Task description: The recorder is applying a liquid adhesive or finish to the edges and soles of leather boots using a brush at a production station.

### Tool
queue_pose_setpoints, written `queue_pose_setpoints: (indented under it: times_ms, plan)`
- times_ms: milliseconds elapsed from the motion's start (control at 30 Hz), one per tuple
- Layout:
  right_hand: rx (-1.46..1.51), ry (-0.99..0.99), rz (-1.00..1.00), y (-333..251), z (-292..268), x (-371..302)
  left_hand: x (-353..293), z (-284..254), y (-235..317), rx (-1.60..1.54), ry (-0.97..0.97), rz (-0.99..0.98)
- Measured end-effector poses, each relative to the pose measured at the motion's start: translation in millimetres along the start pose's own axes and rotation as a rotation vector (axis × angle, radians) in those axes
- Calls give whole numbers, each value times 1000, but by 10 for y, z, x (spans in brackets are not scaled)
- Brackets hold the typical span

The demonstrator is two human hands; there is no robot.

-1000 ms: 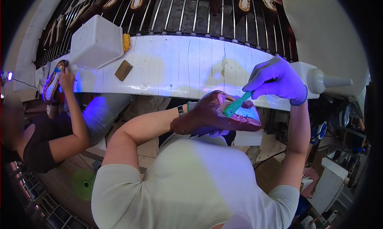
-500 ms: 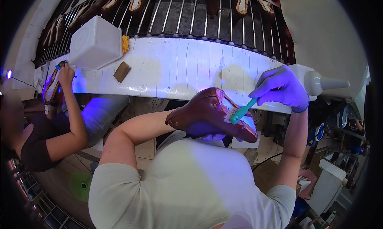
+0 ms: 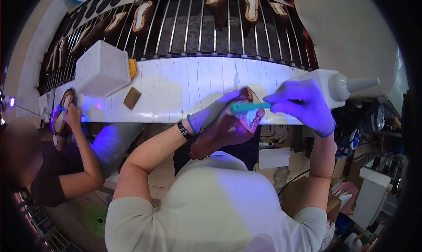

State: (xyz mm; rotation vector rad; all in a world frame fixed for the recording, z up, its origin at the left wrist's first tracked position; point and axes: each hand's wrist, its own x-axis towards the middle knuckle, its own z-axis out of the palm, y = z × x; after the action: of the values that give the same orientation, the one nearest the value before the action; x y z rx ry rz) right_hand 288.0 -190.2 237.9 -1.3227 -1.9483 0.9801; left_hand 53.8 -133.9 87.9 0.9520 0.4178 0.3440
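Observation:
A dark brown leather boot (image 3: pixel 212 137) is tilted in front of me at the bench edge, its underside facing up and right with a whitish wet coating on it. My left hand (image 3: pixel 210 114), in a thin pale glove with a black watch at the wrist, wraps round the boot's far left side; some of its fingers are hidden. My right hand (image 3: pixel 303 103), also gloved, pinches the end of a green-handled brush (image 3: pixel 251 106). The brush lies across the boot's underside near its upper end, and its bristles do not show clearly.
Beyond the white bench (image 3: pixel 176 87) runs a roller conveyor (image 3: pixel 201 28) carrying several upturned boots. On the bench are a white square container (image 3: pixel 101 69), a yellow sponge-like piece (image 3: pixel 132 68), a brown block (image 3: pixel 132 97) and a white nozzled bottle (image 3: pixel 338 86). At left, a co-worker's hand (image 3: pixel 73 116) works on a shoe.
The boot has turned, its coated end swinging up and away from me. My left hand, mostly hidden beneath it before, now shows on its far side. The brush has moved left and lies flatter.

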Motion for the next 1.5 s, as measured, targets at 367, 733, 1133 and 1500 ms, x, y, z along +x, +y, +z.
queue_pose_setpoints:
  times_ms: [367, 733, 1133, 1500]
  plan:
    - [66, -164, 4, 77, -143, 4, 77, -230, 65, -290, 225, -173]
    - [31, -230, 29, 98, -147, 29, -28, -360, 97, -30, 169, -198]
    - [24, -318, 15, 38, -155, 43, -256, -180, 234, 172, 45, -115]
    - [84, -340, 59, 33, -141, 12, -116, -273, 162, 6, 97, -327]
